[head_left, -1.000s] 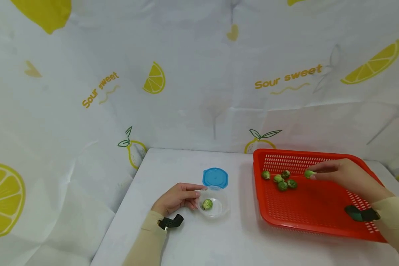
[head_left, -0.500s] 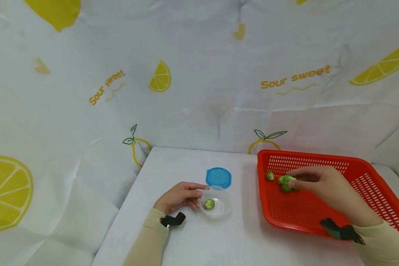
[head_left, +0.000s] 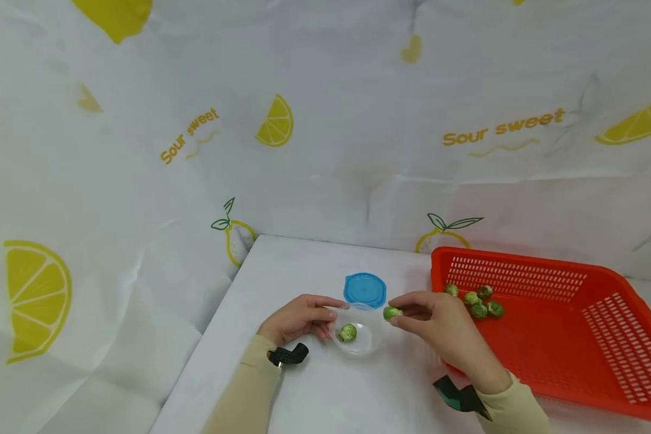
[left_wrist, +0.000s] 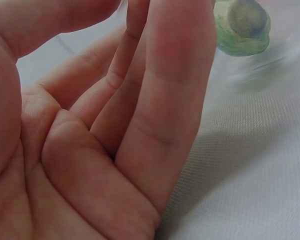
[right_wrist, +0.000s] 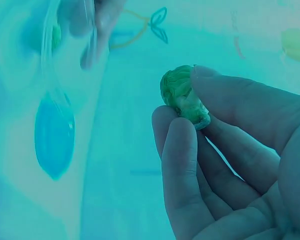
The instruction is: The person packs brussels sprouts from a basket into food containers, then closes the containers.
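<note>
One clear, round plastic bowl point(head_left: 366, 345) is, in the head view, gripped at its left rim by the left hand point(head_left: 301, 319), with the thumb and bent fingers closed on the edge. One small green Brussels sprout point(head_left: 348, 333) is contained in it, toward the left. Another round green sprout point(head_left: 392, 313) is pinched between thumb and fingertips by the right hand point(head_left: 449, 327), just beside the bowl's right rim. Five loose green sprouts point(head_left: 478, 310) are grouped at the far left of the red rectangular plastic basket point(head_left: 553, 343), on the right. A flat blue plastic lid point(head_left: 365, 290) is placed just beyond the bowl on the white table point(head_left: 342, 398).

Left wrist view: palm and bent fingers are shown close up; the bowl's sprout is seen top right; grip on the rim can't be told from here.

Right wrist view, blue-tinted: the pinched sprout is held by thumb and fingertips; the lid is seen left, the bowl blurred top left.
</note>
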Demonstrator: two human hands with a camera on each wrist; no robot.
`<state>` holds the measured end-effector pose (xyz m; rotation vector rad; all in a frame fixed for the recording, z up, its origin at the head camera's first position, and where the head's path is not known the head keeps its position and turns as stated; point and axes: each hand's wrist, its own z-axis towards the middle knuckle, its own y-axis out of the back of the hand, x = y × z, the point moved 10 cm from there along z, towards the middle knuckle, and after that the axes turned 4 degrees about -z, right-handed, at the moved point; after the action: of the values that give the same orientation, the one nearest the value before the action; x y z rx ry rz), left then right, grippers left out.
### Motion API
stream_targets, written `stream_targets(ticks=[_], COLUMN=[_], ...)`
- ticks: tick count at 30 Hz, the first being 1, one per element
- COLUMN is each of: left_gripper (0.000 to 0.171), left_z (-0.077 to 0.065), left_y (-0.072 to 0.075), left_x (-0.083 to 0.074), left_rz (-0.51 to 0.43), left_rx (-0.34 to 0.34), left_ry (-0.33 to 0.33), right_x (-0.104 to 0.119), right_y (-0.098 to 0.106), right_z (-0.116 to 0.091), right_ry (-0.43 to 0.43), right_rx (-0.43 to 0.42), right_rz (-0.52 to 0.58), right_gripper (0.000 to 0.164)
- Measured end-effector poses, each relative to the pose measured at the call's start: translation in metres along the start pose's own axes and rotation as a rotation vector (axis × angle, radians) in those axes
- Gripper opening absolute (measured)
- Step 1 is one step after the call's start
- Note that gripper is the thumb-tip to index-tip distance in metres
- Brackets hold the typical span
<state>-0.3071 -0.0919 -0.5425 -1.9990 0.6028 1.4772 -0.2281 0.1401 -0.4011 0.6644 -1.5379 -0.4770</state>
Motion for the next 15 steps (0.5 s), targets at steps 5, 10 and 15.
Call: stream_targets(ticks=[5, 10, 15], left_gripper=[0.041, 0.041, 0.041], left_z=[0.001, 0.002, 0.002], left_y=[0.001, 0.002, 0.001], left_x=[0.001, 0.0, 0.002], left_rz=[0.01, 0.01, -0.006], left_rx=[0.006, 0.008, 0.008], left_ry=[0.002, 0.0, -0.007], right_x=[0.004, 0.007, 0.008], right_y=[-0.035, -0.056, -0.07], right_z=[0.008, 0.012, 0.014], right_ry=[0.024, 0.061, 0.119], right_rx=[0.032, 0.047, 0.059], right_rz=[0.056, 0.072, 0.032], right_gripper=[0.024, 0.021, 0.02])
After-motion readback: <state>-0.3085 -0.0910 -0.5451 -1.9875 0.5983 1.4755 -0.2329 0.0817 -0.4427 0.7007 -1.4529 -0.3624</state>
